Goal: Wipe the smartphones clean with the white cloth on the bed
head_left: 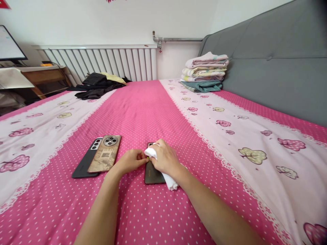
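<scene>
A dark smartphone (152, 175) lies back up on the pink polka-dot bedspread in front of me. My right hand (165, 157) is closed around a white cloth (170, 181) and presses it on the upper part of the phone. One end of the cloth hangs past the phone's lower right corner. At the phone's left edge, my left hand (130, 160) has its fingers curled, with the tips against the side. A tiny yellow-green spot shows at those fingertips; I cannot make out what it is. The camera area is mostly hidden by the right hand and cloth.
To the left, a gold-brown phone (104, 158) overlaps a black phone (83, 165). Folded bedding (205, 69) is stacked by the grey headboard (268, 75). Dark clothes (95, 85) lie at the far edge before a white radiator (102, 63). A monitor (10, 46) stands far left.
</scene>
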Demonstrator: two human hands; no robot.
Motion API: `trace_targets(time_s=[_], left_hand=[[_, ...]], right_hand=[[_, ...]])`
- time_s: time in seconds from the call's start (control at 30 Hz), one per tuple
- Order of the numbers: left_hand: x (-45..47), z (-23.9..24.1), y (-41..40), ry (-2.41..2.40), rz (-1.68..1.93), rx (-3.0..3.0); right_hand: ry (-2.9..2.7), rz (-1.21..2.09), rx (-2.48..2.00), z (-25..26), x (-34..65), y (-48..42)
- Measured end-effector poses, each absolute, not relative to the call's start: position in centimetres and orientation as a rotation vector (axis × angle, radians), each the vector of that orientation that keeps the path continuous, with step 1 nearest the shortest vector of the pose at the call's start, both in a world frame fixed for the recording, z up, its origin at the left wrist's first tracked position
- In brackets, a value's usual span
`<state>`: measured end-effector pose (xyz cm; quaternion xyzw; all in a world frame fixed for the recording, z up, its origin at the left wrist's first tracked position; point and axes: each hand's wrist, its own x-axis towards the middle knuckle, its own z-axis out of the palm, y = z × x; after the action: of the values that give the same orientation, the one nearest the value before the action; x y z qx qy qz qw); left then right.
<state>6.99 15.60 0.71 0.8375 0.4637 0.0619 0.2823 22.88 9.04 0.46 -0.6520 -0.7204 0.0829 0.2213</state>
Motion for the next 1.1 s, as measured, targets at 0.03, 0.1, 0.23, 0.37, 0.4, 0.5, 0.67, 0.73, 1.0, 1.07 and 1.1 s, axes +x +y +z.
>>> trace_targets(time_s=[0.03, 0.1, 0.23, 0.37, 0.4, 0.5, 0.67, 0.73, 1.0, 1.07, 1.1], left_hand=[[7.0, 0.7, 15.6, 1.241, 0.168, 2.235], [7.0, 0.8, 15.5, 1.239, 0.176, 2.233], [7.0, 0.9, 15.4, 1.238, 0.168, 2.23], [7.0, 1.0, 15.4, 1.248, 0.16, 2.234], [7.0, 1.0, 15.4, 1.25, 0.159, 2.245], [6.9, 0.8, 15.4, 1.252, 0.158, 2.274], [6.3, 0.7, 15.6, 1.123, 0.086, 2.187], [5.9, 1.0, 15.6, 1.051, 0.064, 2.124], [5.3, 1.8, 15.3, 0.971, 0.016, 2.008], [5.2, 1.7, 15.4, 0.977, 0.033, 2.006], [5.2, 1.6, 15.5, 0.978, 0.041, 2.004]], right_hand=[[-1.991, 0.233, -1.806, 0.5, 22.9, 9.0], [-1.993, 0.245, -1.817, 0.5, 22.9, 9.1], [-1.996, 0.257, -1.826, 0.6, 22.8, 9.0], [-2.035, 0.223, -1.813, 0.8, 22.7, 8.7], [-2.054, 0.211, -1.81, 0.9, 22.7, 8.6], [-2.115, 0.196, -1.823, 1.4, 22.7, 8.2], [-2.237, 0.241, -1.82, 2.3, 22.9, 7.7], [-2.288, 0.266, -1.801, 2.7, 23.0, 7.4], [-2.494, 0.38, -1.613, 4.0, 23.2, 6.0], [-2.543, 0.428, -1.553, 4.4, 23.3, 5.7], [-2.571, 0.456, -1.516, 4.6, 23.4, 5.5]])
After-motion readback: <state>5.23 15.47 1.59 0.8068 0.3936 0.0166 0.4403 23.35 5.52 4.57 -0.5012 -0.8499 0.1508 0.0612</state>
